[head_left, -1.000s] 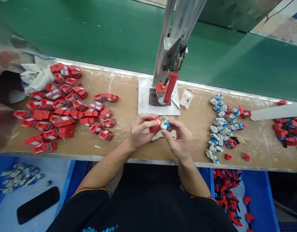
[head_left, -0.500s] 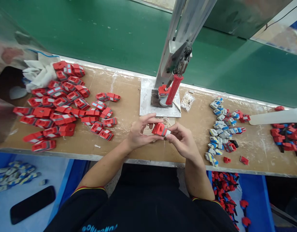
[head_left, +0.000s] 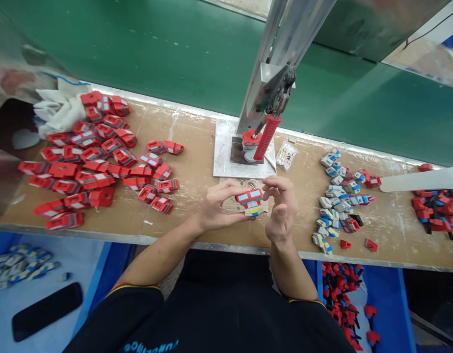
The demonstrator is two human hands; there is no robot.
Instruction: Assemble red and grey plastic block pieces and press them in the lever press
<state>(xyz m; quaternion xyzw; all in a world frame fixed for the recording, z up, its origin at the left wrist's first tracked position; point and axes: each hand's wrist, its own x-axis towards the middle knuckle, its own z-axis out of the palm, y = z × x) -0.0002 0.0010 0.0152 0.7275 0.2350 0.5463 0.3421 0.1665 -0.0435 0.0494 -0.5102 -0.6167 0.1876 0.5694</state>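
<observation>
My left hand (head_left: pixel 216 206) grips the red-and-grey plastic block with pale-blue panels (head_left: pixel 249 197) above the desk (head_left: pixel 303 196), near mid-front edge; my right hand's (head_left: pixel 286 215) fingers stand parted beside it. Pinch evenly, keeping panels exposed. Panels point upward; the visible long axis roughly parallels that edge.

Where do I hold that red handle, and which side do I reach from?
Probably wrap around the middle of the red handle, coming from your right: it's long and slanted, so it should suit a wraparound hold, and a red piece sits close on its left.
</observation>
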